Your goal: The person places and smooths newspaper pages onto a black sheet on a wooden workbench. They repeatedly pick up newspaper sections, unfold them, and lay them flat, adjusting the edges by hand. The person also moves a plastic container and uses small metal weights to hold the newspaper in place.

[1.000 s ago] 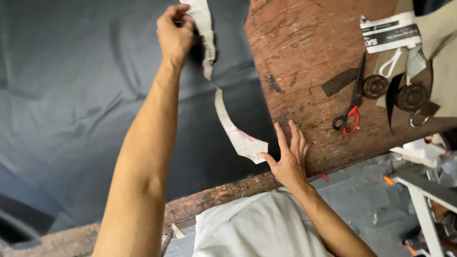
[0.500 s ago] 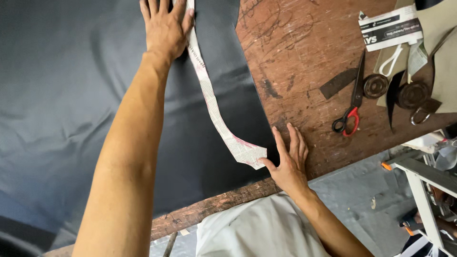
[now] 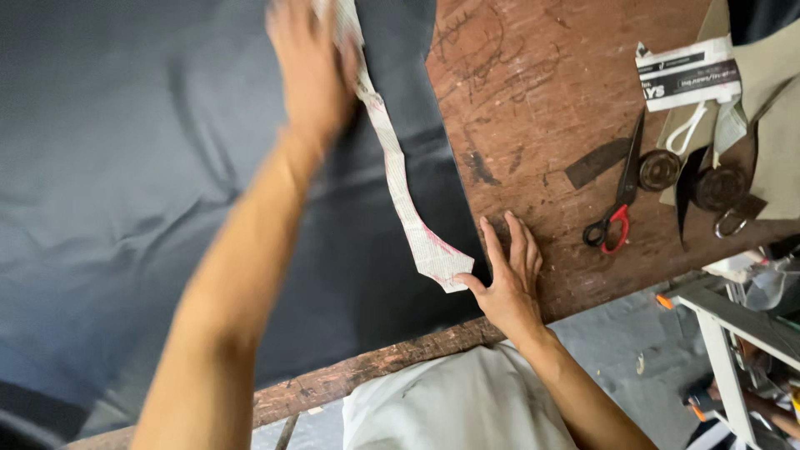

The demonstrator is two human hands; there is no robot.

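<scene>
The left hand is motion-blurred, its fingers indistinct, and it covers the top of the paper strip, which runs off the upper edge. The dark cloth is cut off at left and top. Tan sheets leave the right edge

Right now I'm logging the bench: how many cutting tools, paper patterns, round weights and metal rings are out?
Scissors: 1
Paper pattern strip: 1
Round weights: 2
Metal ring: 1
Total: 5
</scene>
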